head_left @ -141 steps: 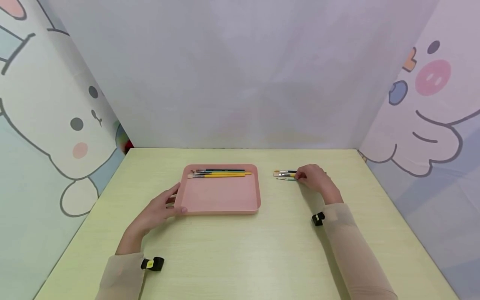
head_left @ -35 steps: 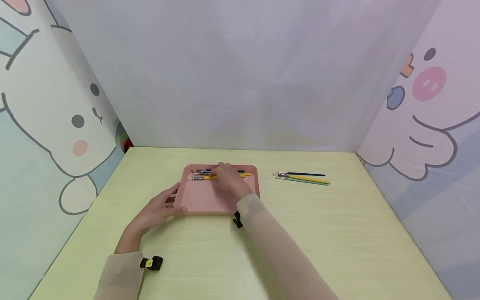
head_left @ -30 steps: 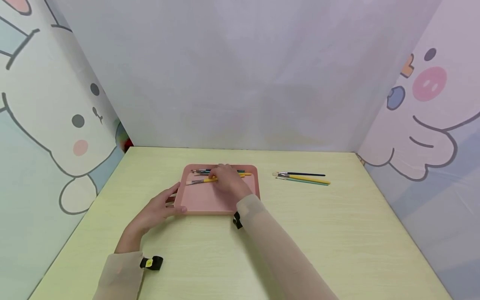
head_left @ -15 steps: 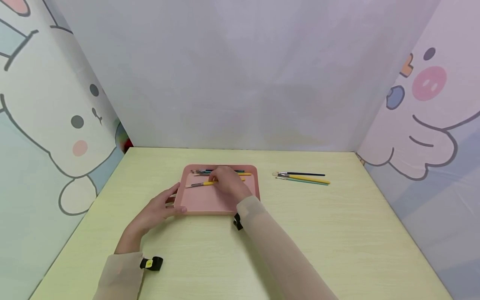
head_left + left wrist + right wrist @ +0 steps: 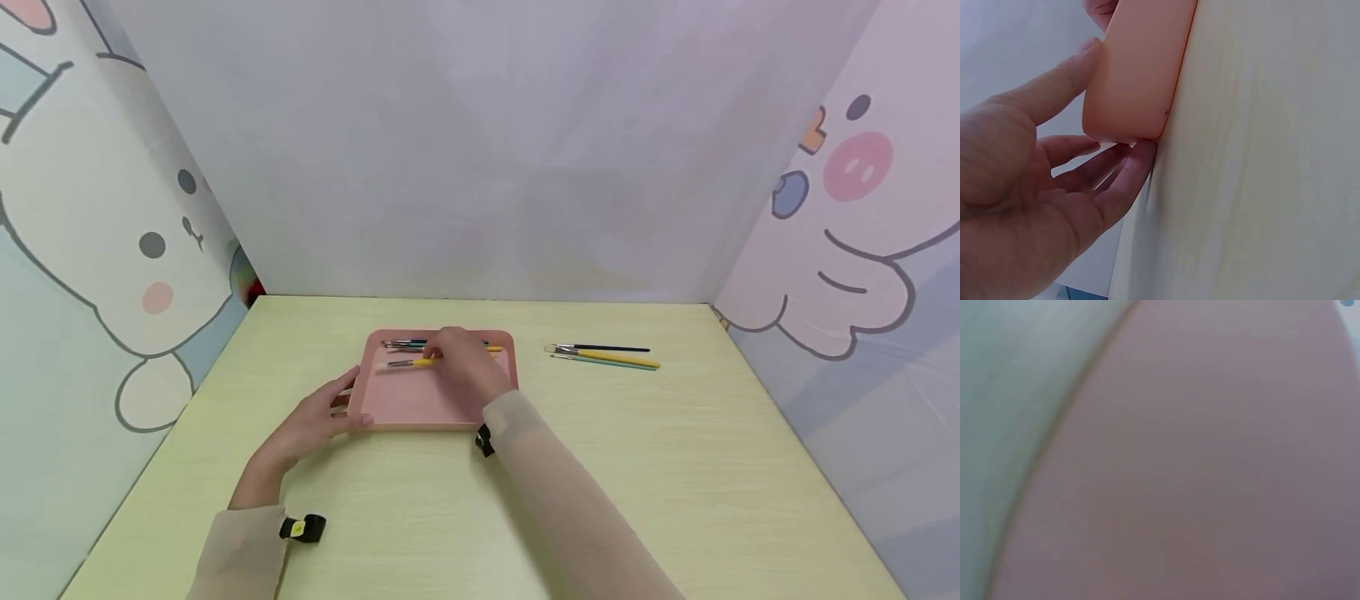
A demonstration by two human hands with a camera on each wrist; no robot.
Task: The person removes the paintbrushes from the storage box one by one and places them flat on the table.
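My left hand point(image 5: 318, 417) grips the near left corner of the pink tray point(image 5: 435, 408), thumb along the front wall and fingers against the left side. In the left wrist view the thumb tip touches the tray wall point(image 5: 1135, 69) near its rim. Over the tray my right hand point(image 5: 468, 362) pinches a yellow-handled paintbrush point(image 5: 422, 363) by its handle, bristles pointing left; the rest of that handle is mostly hidden. Behind it, several paintbrushes point(image 5: 402, 343) lie along the tray's far side, partly covered by the hand. The right wrist view holds only a blurred pink surface point(image 5: 1197, 450).
Right of the tray, more paintbrushes lie on the table point(image 5: 637, 467): a dark-handled one point(image 5: 611, 348), a thick yellow one point(image 5: 622, 360) and a thin green one point(image 5: 633, 367). A pale curtain point(image 5: 487, 167) hangs behind the table, with cartoon-printed cloth at both sides.
My right hand has come from the brushes on the right into the tray. The pinched yellow paintbrush was shifted nearer the tray's front, then slightly back. My left hand has stayed at the tray corner.
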